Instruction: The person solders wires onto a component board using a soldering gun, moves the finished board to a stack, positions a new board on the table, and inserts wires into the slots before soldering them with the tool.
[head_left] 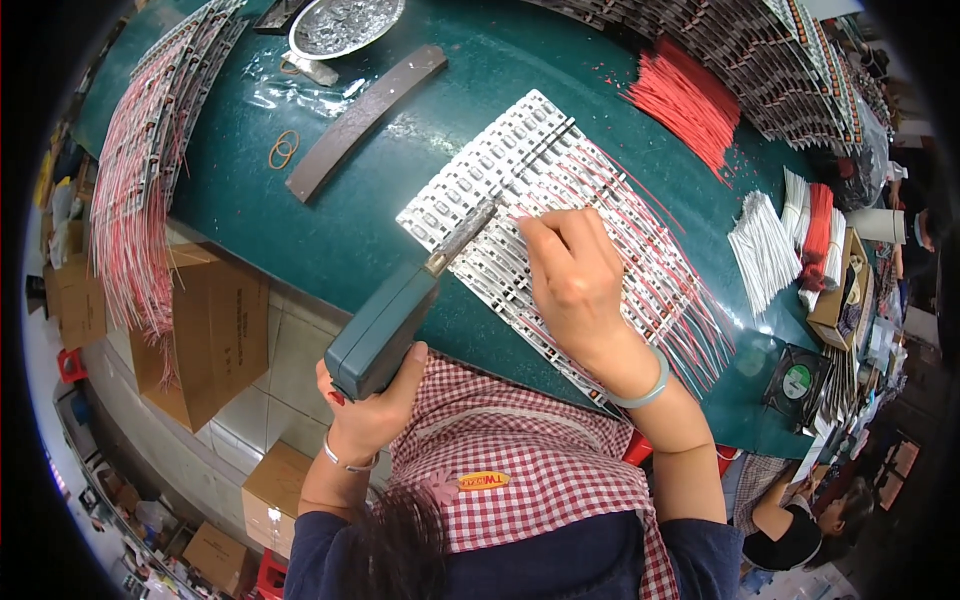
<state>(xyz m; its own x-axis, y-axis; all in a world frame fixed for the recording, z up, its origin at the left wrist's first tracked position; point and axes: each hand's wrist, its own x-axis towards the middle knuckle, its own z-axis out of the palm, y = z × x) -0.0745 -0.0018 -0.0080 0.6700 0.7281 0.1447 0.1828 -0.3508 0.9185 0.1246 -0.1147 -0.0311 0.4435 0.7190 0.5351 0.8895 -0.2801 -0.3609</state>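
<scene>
My left hand (375, 412) is wrapped round the handle of a dark green soldering gun (385, 325). Its metal tip reaches up and right onto a white panel of small circuit boards (478, 178) lying on the green table. Over the panel, my right hand (578, 285) is closed in a pinch, its fingertips just right of the gun's tip. A thin wire seems to be between finger and thumb, mostly covered by the fingers. Rows of red and white wires (690, 315) trail from the panel toward the lower right.
Loose red wires (685, 105) and white wires (763, 250) lie to the right. A brown curved bar (365, 125), rubber bands (283, 150) and a silvery dish (345, 25) are at left and back. Wired panels (150, 150) hang over the left edge above a cardboard box (225, 320). Another person (800, 525) sits lower right.
</scene>
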